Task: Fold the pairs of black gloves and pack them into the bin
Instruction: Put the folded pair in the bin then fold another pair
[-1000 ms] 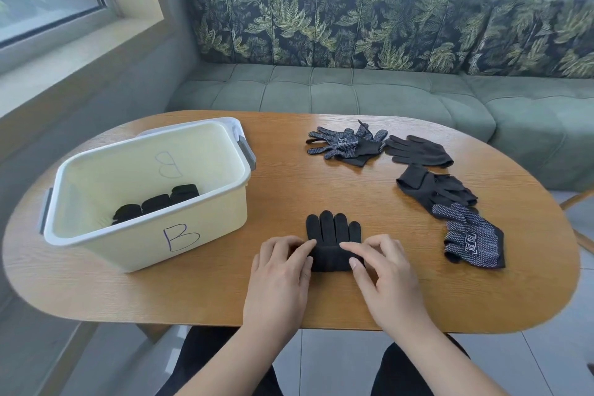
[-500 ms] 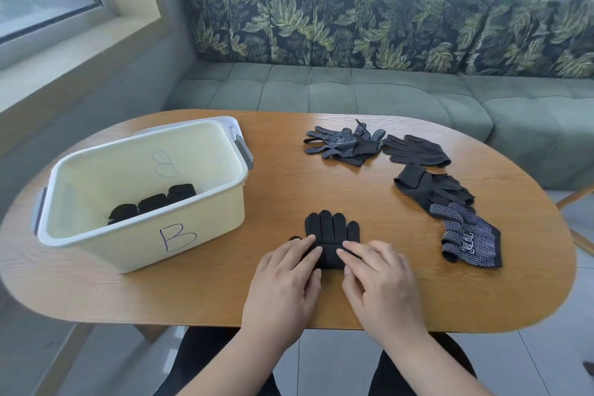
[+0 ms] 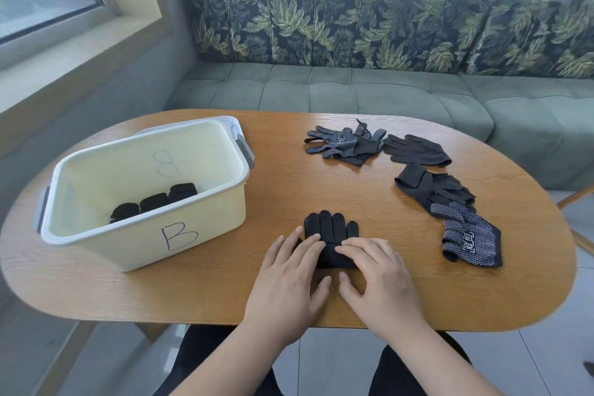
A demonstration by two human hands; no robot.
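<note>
Head view: at the lower centre of the frame a pair of black gloves (image 3: 332,228) lies flat on the table (image 3: 289,177). The left hand (image 3: 289,280) and right hand (image 3: 382,280) press on its cuff end with straight fingers, each grip released. The cream bin (image 3: 128,247) marked B sits at left, holding three folded bundles (image 3: 154,202). Loose gloves (image 3: 434,190) lie at right.
</note>
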